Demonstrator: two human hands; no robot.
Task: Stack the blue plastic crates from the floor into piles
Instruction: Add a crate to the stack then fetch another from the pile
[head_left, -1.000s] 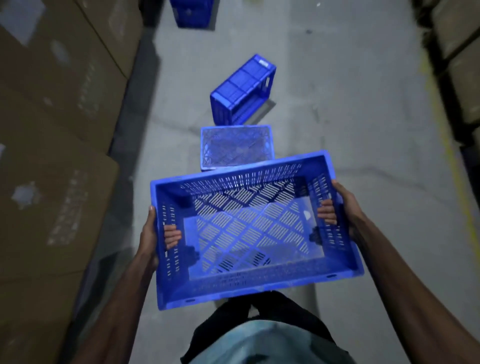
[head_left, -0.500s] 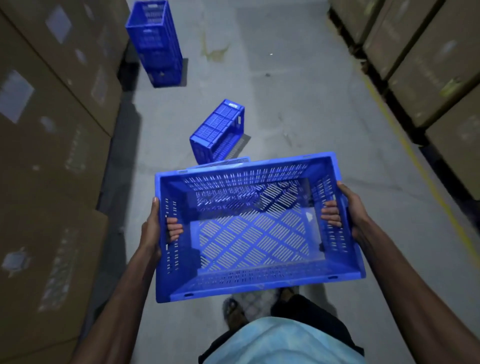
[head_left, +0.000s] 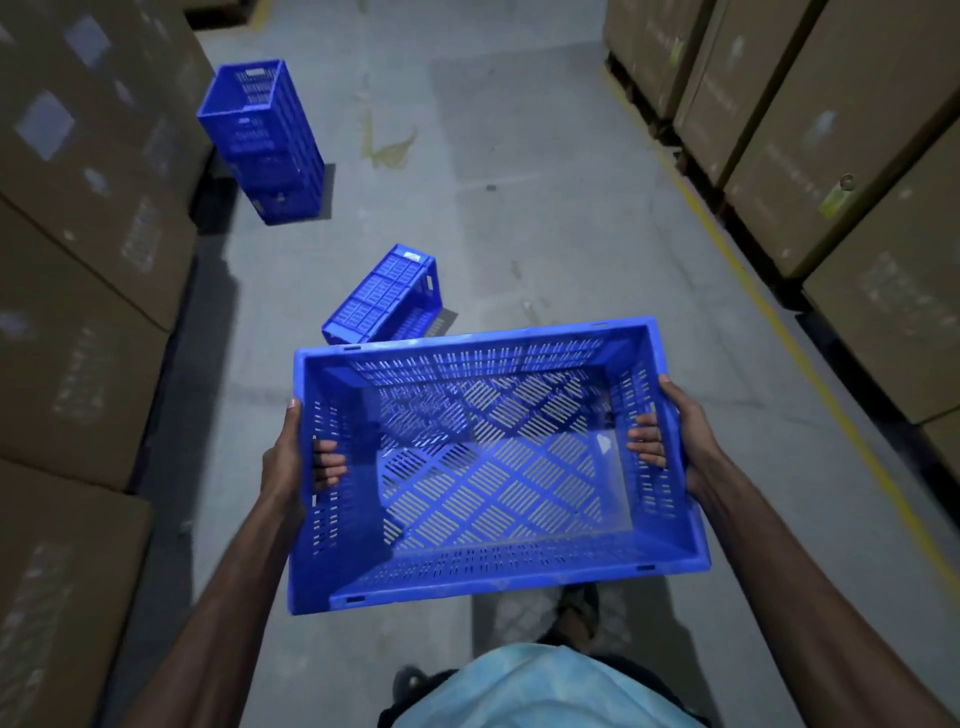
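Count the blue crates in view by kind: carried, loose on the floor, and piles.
Carried crate: 1
Loose crate lying on its side on the floor: 1
Crate pile: 1 (the number of crates in it is unclear)
Total: 3

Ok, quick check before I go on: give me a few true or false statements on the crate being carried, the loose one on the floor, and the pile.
1. The left hand and right hand both grip the carried crate through its side slots. True.
2. The carried crate has a box inside. False: it is empty.
3. The loose crate on the floor ahead stands upright. False: it lies on its side.
4. The pile of crates stands at the left, beside the cardboard boxes. True.
5. The yellow line runs along the left of the aisle. False: it runs along the right.
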